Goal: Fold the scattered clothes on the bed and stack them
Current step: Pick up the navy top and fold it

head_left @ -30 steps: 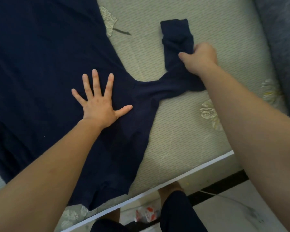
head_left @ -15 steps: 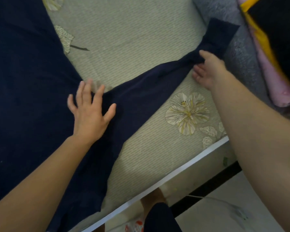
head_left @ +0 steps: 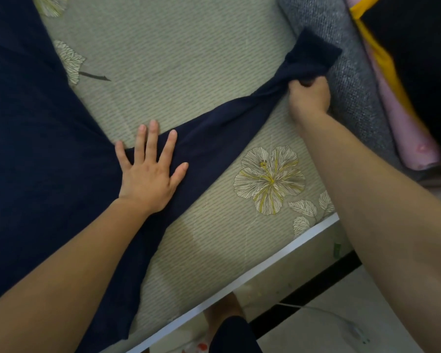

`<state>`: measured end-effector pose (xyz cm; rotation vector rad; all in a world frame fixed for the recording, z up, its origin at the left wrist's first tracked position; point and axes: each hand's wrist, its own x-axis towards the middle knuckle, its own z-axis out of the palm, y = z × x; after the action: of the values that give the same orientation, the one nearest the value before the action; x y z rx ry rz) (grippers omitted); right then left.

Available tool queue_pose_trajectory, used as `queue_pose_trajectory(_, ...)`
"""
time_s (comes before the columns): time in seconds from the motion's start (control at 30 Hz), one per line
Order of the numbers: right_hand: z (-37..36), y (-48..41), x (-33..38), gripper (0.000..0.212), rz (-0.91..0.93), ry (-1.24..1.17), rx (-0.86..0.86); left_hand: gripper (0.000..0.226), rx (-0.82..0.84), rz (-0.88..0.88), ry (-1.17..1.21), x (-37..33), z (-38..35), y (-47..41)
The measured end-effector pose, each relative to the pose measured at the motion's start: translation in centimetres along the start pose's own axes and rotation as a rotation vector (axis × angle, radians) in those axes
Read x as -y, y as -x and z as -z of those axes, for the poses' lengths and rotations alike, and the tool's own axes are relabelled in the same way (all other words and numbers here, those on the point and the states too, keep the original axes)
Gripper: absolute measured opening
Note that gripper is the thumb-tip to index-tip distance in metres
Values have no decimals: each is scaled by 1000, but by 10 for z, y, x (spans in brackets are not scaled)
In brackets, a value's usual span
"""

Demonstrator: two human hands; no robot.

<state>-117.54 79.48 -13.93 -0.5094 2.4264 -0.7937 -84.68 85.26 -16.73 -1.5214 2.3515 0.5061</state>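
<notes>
So the shirt (head_left: 36,149) lies on the bed (head_left: 189,59) at 9 o'clock, its sleeve (head_left: 227,123) running out toward 2. The left hand (head_left: 149,174) rests flat on the sleeve's base near centre. The right hand (head_left: 309,98) grips it by the cuff (head_left: 313,54), which lies on the blanket (head_left: 354,72) at 2. The floor (head_left: 341,314) is at 5.

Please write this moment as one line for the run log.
left grip: pressed flat on navy garment | right grip: holds sleeve near its end | sleeve: stretched across floral mat | phase: straightening, not yet folded

Navy garment (head_left: 49,149); green floral mat (head_left: 189,59); grey blanket (head_left: 341,47).
</notes>
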Motion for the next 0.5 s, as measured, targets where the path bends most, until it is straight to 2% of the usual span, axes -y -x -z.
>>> queue_pose_trajectory(0.07,-3,-5,0,63,-128,-77,-56,73,5,8,-11,-1,0,-1)
queue_pose_trajectory(0.13,-9,-8,5,84,-175,-129,-55,73,5,13,-14,-1,-1,-1)
queue_pose_trajectory(0.2,-15,-12,11,92,-157,-106,2,74,11,16,-12,-2,-1,-1)
queue_pose_trajectory(0.27,-18,-6,21,87,-74,38,94,74,26,18,-13,-3,-1,-2)
queue_pose_trajectory(0.33,-25,-5,25,70,39,96,190,75,36,17,-13,-3,1,-2)
queue_pose_trajectory(0.43,-34,-4,21,23,93,-38,250,75,59,15,-5,-3,4,-2)
queue_pose_trajectory(0.5,-28,5,26,14,36,-187,169,75,78,14,3,-3,6,-3)
